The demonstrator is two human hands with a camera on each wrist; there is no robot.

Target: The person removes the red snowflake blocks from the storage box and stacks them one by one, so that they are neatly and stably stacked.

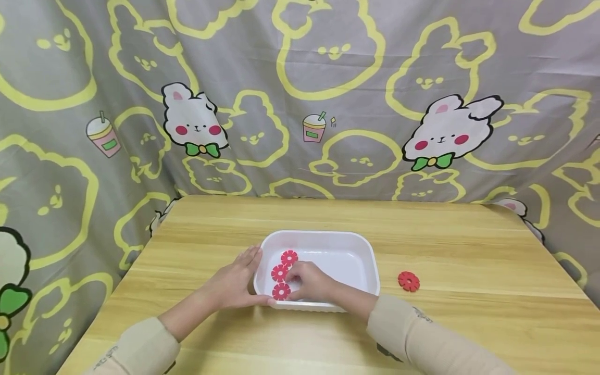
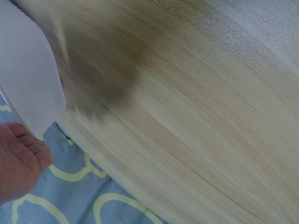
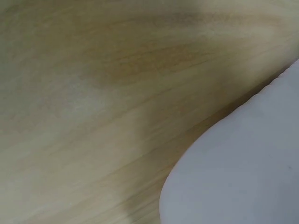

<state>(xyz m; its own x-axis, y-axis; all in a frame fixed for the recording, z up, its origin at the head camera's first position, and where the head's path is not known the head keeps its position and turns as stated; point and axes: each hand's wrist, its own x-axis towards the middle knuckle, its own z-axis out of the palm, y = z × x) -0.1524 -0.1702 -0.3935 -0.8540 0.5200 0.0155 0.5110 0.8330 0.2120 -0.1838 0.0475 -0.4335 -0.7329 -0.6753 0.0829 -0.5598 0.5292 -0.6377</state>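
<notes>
A white plastic tub [image 1: 376,260] sits on the table. Three red snowflake discs [image 1: 281,291] form a column along its left side. My left hand [image 1: 234,284] grips the tub's near left corner, fingers along the left wall and thumb at the front rim. In the left wrist view, the left hand [image 2: 21,161] shows at the tub's edge [image 2: 30,65]. Inside the tub, my right hand [image 1: 309,283] has bent fingers beside the middle and nearest discs. Whether it pinches a disc is hidden. The right wrist view shows only the tub's outer wall [image 3: 238,172] and tabletop.
Another red snowflake disc [image 1: 409,281] lies on the wooden table [image 1: 469,323], right of the tub; it may be more than one, stacked. A grey patterned curtain [image 1: 356,114] hangs behind the table and at both sides.
</notes>
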